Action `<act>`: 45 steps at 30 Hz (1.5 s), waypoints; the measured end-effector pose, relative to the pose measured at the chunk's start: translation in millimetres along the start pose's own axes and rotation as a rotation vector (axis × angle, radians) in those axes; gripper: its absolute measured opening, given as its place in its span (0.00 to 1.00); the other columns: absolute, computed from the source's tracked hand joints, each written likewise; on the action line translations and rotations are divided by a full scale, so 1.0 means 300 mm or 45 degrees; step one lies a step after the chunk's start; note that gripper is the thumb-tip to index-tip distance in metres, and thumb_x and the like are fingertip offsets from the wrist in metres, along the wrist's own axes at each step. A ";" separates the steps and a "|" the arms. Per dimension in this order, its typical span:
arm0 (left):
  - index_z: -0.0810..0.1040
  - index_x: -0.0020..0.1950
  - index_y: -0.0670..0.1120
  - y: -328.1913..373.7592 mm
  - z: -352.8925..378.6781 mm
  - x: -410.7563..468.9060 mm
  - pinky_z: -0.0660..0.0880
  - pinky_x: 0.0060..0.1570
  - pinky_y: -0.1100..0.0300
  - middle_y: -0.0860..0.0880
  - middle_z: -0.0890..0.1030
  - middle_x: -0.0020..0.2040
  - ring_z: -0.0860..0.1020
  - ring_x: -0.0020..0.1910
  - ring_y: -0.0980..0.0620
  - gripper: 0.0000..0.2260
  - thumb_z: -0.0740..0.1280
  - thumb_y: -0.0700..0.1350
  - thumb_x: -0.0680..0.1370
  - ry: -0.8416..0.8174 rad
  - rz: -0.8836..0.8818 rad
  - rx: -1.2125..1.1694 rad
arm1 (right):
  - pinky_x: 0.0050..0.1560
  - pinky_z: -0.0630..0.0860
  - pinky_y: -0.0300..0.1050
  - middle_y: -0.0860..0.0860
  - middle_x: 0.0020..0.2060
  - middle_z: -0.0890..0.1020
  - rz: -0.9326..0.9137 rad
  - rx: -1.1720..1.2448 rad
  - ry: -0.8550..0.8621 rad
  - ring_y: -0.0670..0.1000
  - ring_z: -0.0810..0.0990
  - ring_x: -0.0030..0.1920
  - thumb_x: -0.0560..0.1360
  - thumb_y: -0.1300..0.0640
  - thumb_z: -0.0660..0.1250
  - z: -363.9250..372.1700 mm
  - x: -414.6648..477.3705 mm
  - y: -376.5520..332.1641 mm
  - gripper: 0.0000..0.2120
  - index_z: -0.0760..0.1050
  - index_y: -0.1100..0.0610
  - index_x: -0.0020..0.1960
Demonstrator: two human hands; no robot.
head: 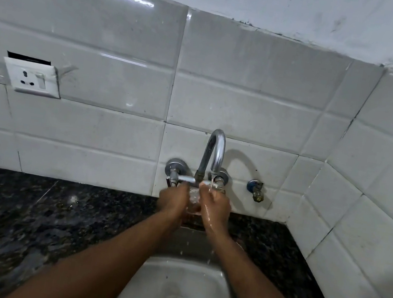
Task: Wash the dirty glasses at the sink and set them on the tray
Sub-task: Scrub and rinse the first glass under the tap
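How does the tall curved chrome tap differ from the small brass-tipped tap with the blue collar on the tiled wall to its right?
The tall curved chrome tap arches high in a gooseneck; the small brass-tipped tap is short and stubby. Water runs from the chrome tap onto the right hand; none shows at the brass-tipped one. The chrome tap stands over the steel sink; the brass-tipped tap hangs over the black counter. Both are fixed to the white tiled wall.

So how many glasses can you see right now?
1. A clear glass is held between the left hand and right hand under the running tap, above the sink. Others may be out of view.
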State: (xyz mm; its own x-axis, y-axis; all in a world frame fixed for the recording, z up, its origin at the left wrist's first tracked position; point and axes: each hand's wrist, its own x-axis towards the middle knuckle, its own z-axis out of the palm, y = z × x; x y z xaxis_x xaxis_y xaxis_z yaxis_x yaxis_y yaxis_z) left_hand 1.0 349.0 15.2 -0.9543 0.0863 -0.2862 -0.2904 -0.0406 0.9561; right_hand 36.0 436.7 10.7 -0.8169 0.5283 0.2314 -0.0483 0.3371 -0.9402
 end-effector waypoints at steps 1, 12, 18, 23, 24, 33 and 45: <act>0.80 0.51 0.41 0.026 -0.004 0.005 0.80 0.41 0.54 0.46 0.83 0.43 0.80 0.38 0.48 0.15 0.64 0.52 0.80 0.144 0.226 0.468 | 0.30 0.74 0.38 0.52 0.33 0.82 0.295 0.216 -0.046 0.48 0.80 0.32 0.81 0.50 0.62 0.015 -0.023 0.026 0.16 0.80 0.59 0.42; 0.80 0.42 0.45 0.101 0.016 0.008 0.78 0.39 0.55 0.45 0.82 0.39 0.81 0.40 0.45 0.14 0.61 0.53 0.76 0.012 0.851 1.190 | 0.34 0.77 0.43 0.63 0.48 0.84 0.808 0.962 -0.368 0.54 0.83 0.37 0.77 0.32 0.55 0.005 -0.121 0.082 0.36 0.79 0.64 0.59; 0.81 0.53 0.38 0.017 -0.041 0.045 0.76 0.45 0.54 0.41 0.84 0.49 0.81 0.47 0.42 0.24 0.57 0.58 0.81 0.188 0.327 0.794 | 0.26 0.67 0.38 0.55 0.35 0.83 0.556 0.572 -0.137 0.46 0.74 0.25 0.74 0.38 0.67 0.022 -0.076 0.039 0.22 0.78 0.56 0.55; 0.78 0.53 0.40 -0.016 -0.089 0.018 0.68 0.25 0.63 0.39 0.84 0.42 0.76 0.28 0.49 0.23 0.55 0.58 0.83 -0.161 -0.163 0.172 | 0.44 0.82 0.49 0.48 0.42 0.83 0.033 -0.251 -0.134 0.48 0.82 0.40 0.67 0.34 0.69 -0.016 -0.020 -0.023 0.23 0.76 0.50 0.52; 0.78 0.53 0.39 -0.017 -0.098 0.012 0.68 0.24 0.63 0.39 0.83 0.41 0.76 0.27 0.49 0.20 0.56 0.55 0.83 -0.173 -0.207 0.184 | 0.48 0.82 0.49 0.47 0.44 0.83 -0.079 -0.409 -0.189 0.48 0.82 0.44 0.64 0.33 0.68 -0.030 -0.006 -0.035 0.25 0.76 0.49 0.52; 0.80 0.43 0.39 0.050 -0.159 0.037 0.74 0.37 0.56 0.44 0.80 0.36 0.78 0.37 0.44 0.11 0.67 0.47 0.76 0.271 0.275 0.665 | 0.45 0.72 0.42 0.52 0.48 0.83 -0.432 -0.885 -0.303 0.53 0.80 0.47 0.70 0.41 0.71 -0.136 0.013 -0.078 0.22 0.75 0.54 0.57; 0.83 0.42 0.41 0.069 -0.136 0.074 0.81 0.41 0.54 0.43 0.85 0.38 0.82 0.37 0.45 0.15 0.64 0.51 0.74 0.215 0.565 0.964 | 0.45 0.70 0.41 0.53 0.52 0.83 -0.449 -0.925 -0.288 0.55 0.81 0.52 0.70 0.41 0.71 -0.138 0.002 -0.101 0.24 0.76 0.53 0.60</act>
State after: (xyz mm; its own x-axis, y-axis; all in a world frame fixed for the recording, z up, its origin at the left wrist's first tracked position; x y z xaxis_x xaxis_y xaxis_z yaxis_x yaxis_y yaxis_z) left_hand -29.2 309.5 26.1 -0.9828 0.0688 0.1716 0.1755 0.6381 0.7496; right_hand 60.8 459.1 49.6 -0.9227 0.1547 0.3532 -0.0036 0.9126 -0.4089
